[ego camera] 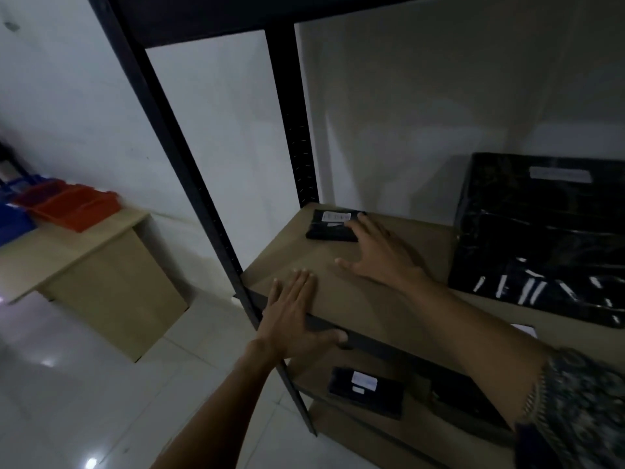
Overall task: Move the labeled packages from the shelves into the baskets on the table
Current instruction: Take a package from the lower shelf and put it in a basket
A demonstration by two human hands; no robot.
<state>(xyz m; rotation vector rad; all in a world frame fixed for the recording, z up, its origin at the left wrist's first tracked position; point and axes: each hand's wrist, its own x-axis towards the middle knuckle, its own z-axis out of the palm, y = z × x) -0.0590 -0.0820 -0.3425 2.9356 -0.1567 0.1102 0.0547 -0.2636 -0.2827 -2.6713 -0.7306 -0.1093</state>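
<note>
A small black package [329, 225] with a white label lies at the back left of the brown shelf board [365, 299]. My right hand [380, 252] is spread flat over the board, its fingertips touching the package's right end. My left hand [297, 313] rests flat on the board's front edge, thumb under the black rail. A large black wrapped package [541, 231] with a pale label stands at the right of the same shelf. On the shelf below lies another small black labeled package [367, 390]. Red baskets [72, 204] and a blue basket [13, 221] sit on the table [84, 252] at far left.
Black metal uprights [189, 184] of the rack stand between me and the table. A white wall runs behind. The floor [67, 384] is glossy white tile. A white label edge [524, 330] shows by my right forearm.
</note>
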